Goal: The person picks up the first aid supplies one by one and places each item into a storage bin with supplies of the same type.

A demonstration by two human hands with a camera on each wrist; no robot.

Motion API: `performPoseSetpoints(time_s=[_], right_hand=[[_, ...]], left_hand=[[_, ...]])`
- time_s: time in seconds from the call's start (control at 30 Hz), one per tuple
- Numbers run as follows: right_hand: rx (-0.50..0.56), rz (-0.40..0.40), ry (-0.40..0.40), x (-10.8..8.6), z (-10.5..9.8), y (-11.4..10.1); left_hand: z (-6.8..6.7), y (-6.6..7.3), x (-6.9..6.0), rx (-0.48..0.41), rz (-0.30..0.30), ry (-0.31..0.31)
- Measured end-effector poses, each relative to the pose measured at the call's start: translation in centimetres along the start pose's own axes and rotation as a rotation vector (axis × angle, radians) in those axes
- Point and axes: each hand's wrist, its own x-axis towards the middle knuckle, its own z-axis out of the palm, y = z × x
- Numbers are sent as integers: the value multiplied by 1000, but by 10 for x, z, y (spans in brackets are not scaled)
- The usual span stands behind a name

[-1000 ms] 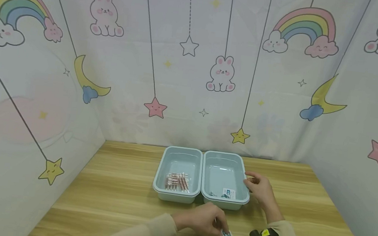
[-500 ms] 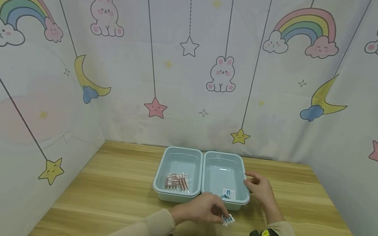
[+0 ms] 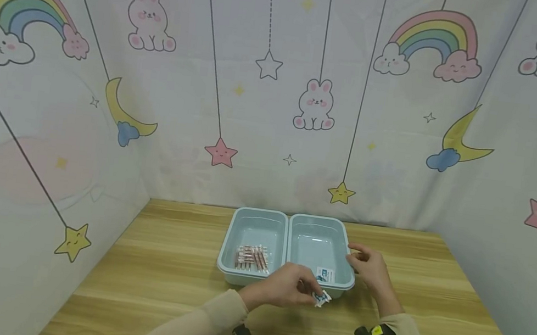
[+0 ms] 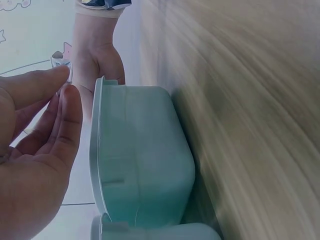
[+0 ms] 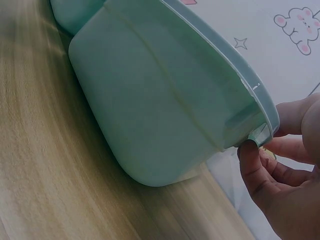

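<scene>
My left hand (image 3: 287,285) pinches a small white-and-teal wrapped packet (image 3: 321,298) just in front of the right blue plastic tub (image 3: 326,226). In the left wrist view only a bit of the packet (image 4: 60,62) shows past the thumb and fingertips. That tub's right rim is gripped by my right hand (image 3: 372,269), with thumb and fingers on either side of the edge in the right wrist view. Inside the right tub lies a similar white-and-teal packet (image 3: 325,275), partly hidden by the near rim and left hand.
Touching it on the left is a second blue tub (image 3: 262,219), which holds several slim reddish-brown sticks (image 3: 253,257) in clear wrapping. Both stand on a wood-grain table (image 3: 177,273). Printed cloth walls (image 3: 265,112) close off the back and sides.
My left hand has lifted the packet from low over the table and carried it away from me, up to the right tub's front. The right hand stays on the rim.
</scene>
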Motion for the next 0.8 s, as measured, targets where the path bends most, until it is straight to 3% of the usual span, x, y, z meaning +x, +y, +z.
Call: performPoseSetpoints(time_s=[0.47,0.8], right_hand=[[5,17,-3,0,-1,-1],[2,42,-12,-1,-1,-3]], left_hand=[[-13,-4,4,-53,-115,24],[-22,-8,8,-41,-109,46]])
